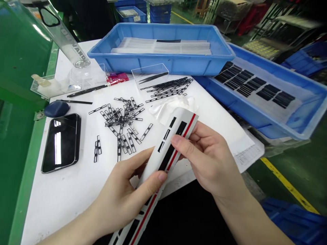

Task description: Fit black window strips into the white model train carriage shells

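Holding the white striped shell (166,158) aslant above the near edge of the table (56,200), wrapped in the left hand (130,190) and pinched near its upper end by the right hand (212,163), likely to steady the patterned face upward. Backed by crumpled white material (163,108), then loose black frames (122,119), with a glossy black device (60,143) off left. Walled in behind by a long blue bin (158,64), probably hindering farther reach.

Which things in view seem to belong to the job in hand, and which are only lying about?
Likely part of the job:
white shell with red stripe, held by the left hand and right hand
loose black frame strips

Probably just lying about:
phone
clear bottle
red packet
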`<state>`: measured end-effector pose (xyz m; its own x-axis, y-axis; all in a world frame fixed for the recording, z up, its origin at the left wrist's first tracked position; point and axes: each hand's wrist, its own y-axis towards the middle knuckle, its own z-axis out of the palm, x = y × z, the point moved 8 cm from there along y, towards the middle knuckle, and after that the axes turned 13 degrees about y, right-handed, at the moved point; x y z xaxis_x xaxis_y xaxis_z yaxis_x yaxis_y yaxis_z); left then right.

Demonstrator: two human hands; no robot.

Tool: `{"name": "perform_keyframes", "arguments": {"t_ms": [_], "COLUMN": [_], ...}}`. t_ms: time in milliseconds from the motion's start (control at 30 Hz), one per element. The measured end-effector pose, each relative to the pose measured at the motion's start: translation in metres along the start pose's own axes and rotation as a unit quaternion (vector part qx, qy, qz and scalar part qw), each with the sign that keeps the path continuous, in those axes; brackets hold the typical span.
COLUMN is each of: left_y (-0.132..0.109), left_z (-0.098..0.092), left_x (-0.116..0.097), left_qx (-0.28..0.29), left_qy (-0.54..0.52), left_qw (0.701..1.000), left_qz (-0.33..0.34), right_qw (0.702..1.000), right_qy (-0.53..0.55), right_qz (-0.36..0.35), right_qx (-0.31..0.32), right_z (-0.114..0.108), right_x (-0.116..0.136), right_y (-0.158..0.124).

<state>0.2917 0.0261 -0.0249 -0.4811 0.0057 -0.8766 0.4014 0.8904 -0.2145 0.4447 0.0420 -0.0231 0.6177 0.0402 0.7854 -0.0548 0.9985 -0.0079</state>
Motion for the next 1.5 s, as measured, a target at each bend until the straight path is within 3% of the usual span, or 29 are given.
{"name": "perform_keyframes", "arguments": {"t_ms": [133, 300, 500, 800, 1133, 1233, 1333, 1400, 1500], "left_y": [-0.005, -0.004, -0.003, -0.004, -0.007, -0.012, -0.017, -0.022, -0.028], "left_z": [-0.005, -0.007, -0.003, 0.001, -0.008, -0.015, -0.026, -0.030, -0.033], "left_x": [0.010, 0.009, 0.003, 0.001, -0.003, -0.008, -0.020, -0.030, -0.041], "left_qx": [-0.001, 0.028, 0.073, 0.138, 0.076, 0.029, -0.032, -0.059, -0.079], "left_qy": [-0.037, 0.014, -0.052, -0.074, -0.051, 0.006, 0.102, 0.163, 0.205], "left_qw": [0.999, 0.999, 0.996, 0.987, 0.995, 0.999, 0.990, 0.974, 0.955], "left_qz": [-0.025, 0.019, -0.010, 0.019, 0.035, 0.045, 0.097, 0.147, 0.202], "right_qw": [0.999, 0.997, 0.995, 0.991, 0.985, 0.984, 0.983, 0.989, 0.996], "right_qy": [0.016, -0.012, -0.001, 0.004, 0.025, 0.030, 0.035, 0.016, -0.029], "right_qz": [-0.020, -0.064, -0.064, -0.063, -0.083, -0.104, -0.132, -0.124, -0.077], "right_qx": [-0.024, -0.051, -0.071, -0.121, -0.148, -0.140, -0.120, -0.084, 0.037], "right_z": [-0.009, -0.025, -0.032, -0.051, -0.050, -0.050, -0.052, -0.049, -0.031], "right_x": [0.010, 0.033, 0.031, 0.040, 0.032, 0.037, 0.043, 0.040, 0.022], "right_y": [0.005, 0.010, 0.012, 0.016, 0.008, 0.005, 0.000, -0.004, -0.014]}}
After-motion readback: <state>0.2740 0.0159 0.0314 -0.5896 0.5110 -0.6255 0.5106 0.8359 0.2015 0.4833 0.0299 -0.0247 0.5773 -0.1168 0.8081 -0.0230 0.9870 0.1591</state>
